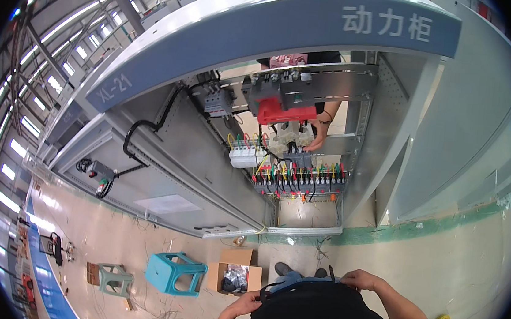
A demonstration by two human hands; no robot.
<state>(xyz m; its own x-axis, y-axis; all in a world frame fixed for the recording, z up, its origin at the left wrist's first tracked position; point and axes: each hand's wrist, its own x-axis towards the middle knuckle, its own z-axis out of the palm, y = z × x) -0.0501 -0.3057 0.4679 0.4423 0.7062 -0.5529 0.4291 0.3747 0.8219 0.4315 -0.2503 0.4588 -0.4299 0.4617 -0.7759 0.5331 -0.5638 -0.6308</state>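
Seen from the head camera, a worker stands before an open grey electrical cabinet (304,164), both hands at the waist: the left hand (246,305) curls on a black strap (268,291) at seven o'clock, the right hand (359,279) pinches the blue waistband (300,279). A blue rectangular sign (318,24) crowns the cabinet at twelve. One open cardboard box (235,272) sits beside two plastic stools (174,272). Another person's hand (316,142) works inside the cabinet.
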